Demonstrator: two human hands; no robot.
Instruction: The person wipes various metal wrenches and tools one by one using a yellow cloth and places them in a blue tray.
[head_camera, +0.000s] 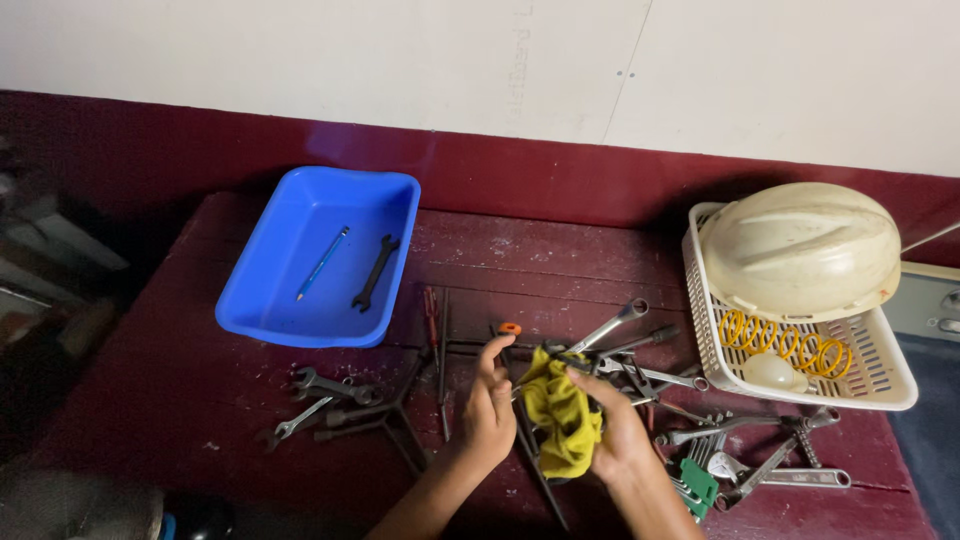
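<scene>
Left hand (489, 405): fingers curled round a thin dark tool (527, 440), thumb and forefinger raised toward its orange-tipped upper end. Closed grip, not wide. Exact kind of tool can't be told; its lower end runs down betw. the forearms.
Right hand (617, 435): closed on a yellow cloth (560, 415), cloth bunched in palm and pressed vs. the tool shaft.
Yellow cloth: crumpled, betw. both hands, front-centre of table, touching the tool.
Table (180, 400): dark red, worn paint, scuffed.
Blue tub (300, 320): back-left of hands, well apart. Contains a blue pencil (322, 262) and a black open-end spanner (375, 272), lying side by side, not touching.
Loose spanners (322, 385): left of left hand, on table, w/ a cross-shaped wrench (395, 415) just beside.
Screwdrivers (432, 315): upright in view, betw. tub and hands.
Tool heap (650, 375): right of cloth; sockets, spanners, pliers overlapping. Individual count not possible.
Adjustable wrench (790, 478): front-right, near table edge, beside a green item (697, 485).
White basket (900, 390): right end of table. Holds a cream hard hat (800, 250) dome up, an orange coil spring (790, 340), a pale rounded item (775, 372).
Wall: white panel over dark red band.
</scene>
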